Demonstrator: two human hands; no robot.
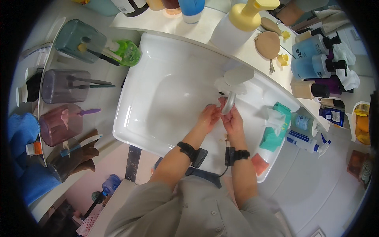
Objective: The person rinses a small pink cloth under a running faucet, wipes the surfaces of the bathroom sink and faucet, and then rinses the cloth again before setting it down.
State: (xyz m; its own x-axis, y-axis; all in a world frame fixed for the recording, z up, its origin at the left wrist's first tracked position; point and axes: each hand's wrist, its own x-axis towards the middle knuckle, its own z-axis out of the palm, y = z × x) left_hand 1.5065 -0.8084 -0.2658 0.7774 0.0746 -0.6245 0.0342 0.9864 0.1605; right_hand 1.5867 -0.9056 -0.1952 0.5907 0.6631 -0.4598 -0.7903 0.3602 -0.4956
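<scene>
A wet pink cloth (226, 117) is bunched between my two hands under the faucet spout (229, 103), over the white washbasin (165, 103). My right hand (234, 121) grips it from the right, beside the spout. From the left, my left hand (208, 118) meets the cloth with curled fingers; the fingertips are partly hidden. The white faucet body (239, 75) covers part of the cloth's far end. Black straps with small boxes sit on both forearms. A brownish strand-like bit lies in the basin near my right wrist.
On the basin's right ledge lie a green soft pack (275, 127) and a coral cloth piece (260, 163). A yellow-topped pump bottle (237, 26) stands on the shelf behind. Tinted cups with toothbrushes (65, 86) line the left rack. A spray bottle (305, 141) is at right.
</scene>
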